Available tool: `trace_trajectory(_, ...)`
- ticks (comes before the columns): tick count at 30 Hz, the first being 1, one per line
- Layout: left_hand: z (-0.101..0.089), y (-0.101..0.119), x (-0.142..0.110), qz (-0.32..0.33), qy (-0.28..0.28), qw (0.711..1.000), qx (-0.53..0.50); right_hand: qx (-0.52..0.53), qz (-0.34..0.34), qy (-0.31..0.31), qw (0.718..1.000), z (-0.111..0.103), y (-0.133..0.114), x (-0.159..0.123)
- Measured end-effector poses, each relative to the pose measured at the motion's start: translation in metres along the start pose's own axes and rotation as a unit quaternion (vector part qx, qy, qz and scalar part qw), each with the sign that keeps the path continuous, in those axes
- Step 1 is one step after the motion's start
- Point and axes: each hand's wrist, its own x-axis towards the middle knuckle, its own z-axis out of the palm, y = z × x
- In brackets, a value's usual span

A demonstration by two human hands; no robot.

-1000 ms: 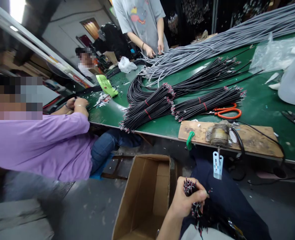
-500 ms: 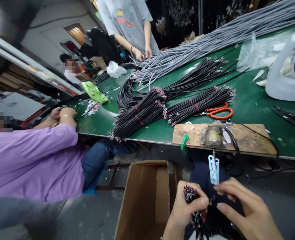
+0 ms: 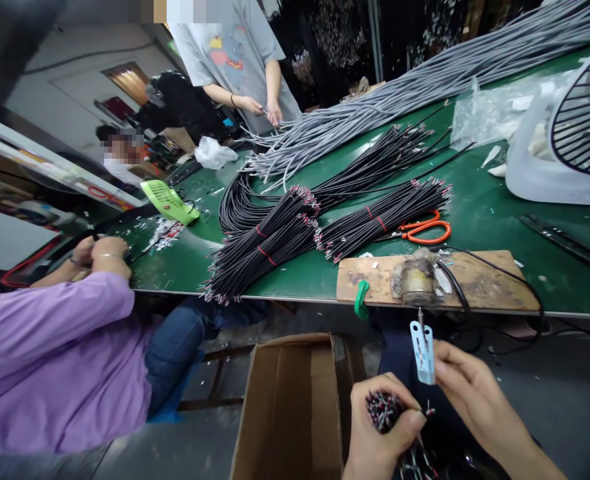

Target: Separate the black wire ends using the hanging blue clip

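Observation:
My left hand [image 3: 387,427] is closed around a bundle of short black cables [image 3: 382,410], whose stripped red and white wire ends point up out of the fist. A single wire end sticks out by my left thumb, and more cable ends hang below the hand. My right hand [image 3: 462,380] is beside a light blue plastic clip [image 3: 423,353], its fingers drawn together at the clip's right edge. What those fingers pinch, if anything, is hidden. The clip hangs on a thin metal shaft from a small round motor [image 3: 417,280] on a wooden board [image 3: 489,280].
An open cardboard box [image 3: 285,400] stands left of my hands. Tied black cable bundles [image 3: 269,247], orange-handled scissors [image 3: 427,230], black cutters [image 3: 565,240], grey cables [image 3: 375,113] and a white fan [image 3: 539,167] lie on the green table [image 3: 479,220]. Co-workers are at the left and far side.
My right hand has moved left and up to the blue clip, and its fingers, spread before, are together. My left hand keeps its cable bundle. The whole view has shifted slightly.

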Motion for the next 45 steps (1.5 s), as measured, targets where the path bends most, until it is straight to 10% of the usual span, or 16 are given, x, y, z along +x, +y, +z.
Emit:
trace_trajectory(8, 0.008, 0.012, 0.010, 0.140, 0.043, 0.976, 0.163, 0.053, 0.025, 0.011, 0.998, 0.008, -0.023, 0.029)
trace_trajectory(23, 0.008, 0.004, 0.013, 0.055, 0.036, 0.986, 0.154, 0.300, 0.125, 0.012, 0.946, 0.001, 0.004, 0.022)
trace_trajectory(32, 0.005, 0.004, 0.005, 0.070, -0.004, 0.989, 0.130, 0.018, 0.058, 0.057, 0.997, -0.038, 0.022, -0.008)
trace_trajectory(45, -0.010, -0.009, -0.013, -0.035, 0.052, 0.983, 0.172, -0.189, -0.180, -0.137, 0.956, -0.012, -0.007, -0.025)
